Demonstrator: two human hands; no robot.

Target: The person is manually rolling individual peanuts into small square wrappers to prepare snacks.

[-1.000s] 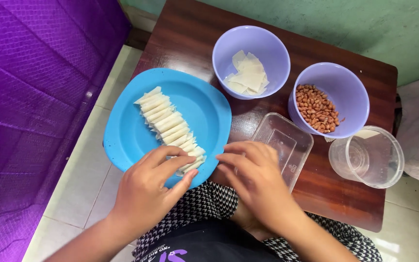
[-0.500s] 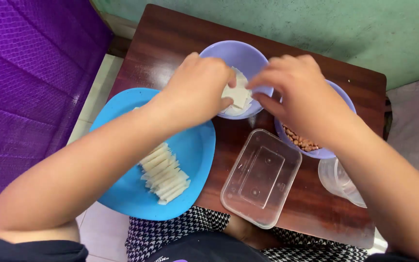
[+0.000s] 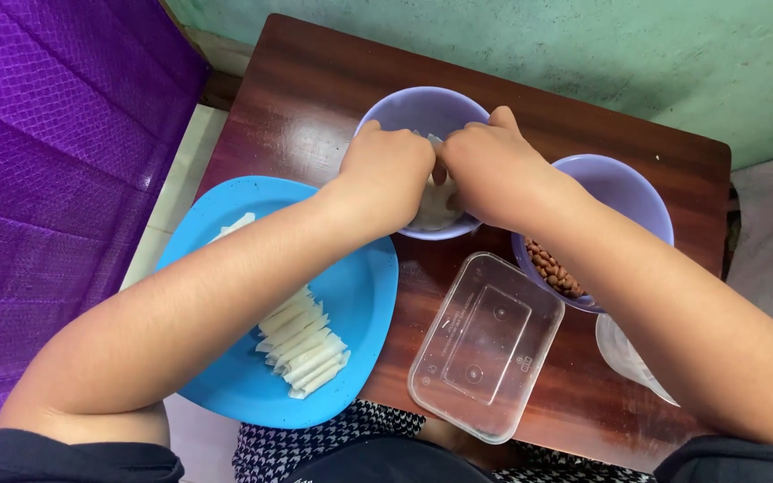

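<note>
bowl: lilac, round, upright on the brown surface, at twelve o'clock of the view.
wrappers: pale thin sheets stacked inside the bowl, largely hidden under both hands.

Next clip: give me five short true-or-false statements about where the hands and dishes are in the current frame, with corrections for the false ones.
1. Both hands, the left hand and the right hand, are at the purple bowl of white sheets. True.
2. The blue plate holds a row of rolled white pieces. True.
3. The clear rectangular container is full of peanuts. False: it is empty; the peanuts lie in the second purple bowl.
4. The right hand rests on the blue plate. False: it is over the bowl of white sheets.
5. The dishes stand on a dark wooden table. True.
</note>
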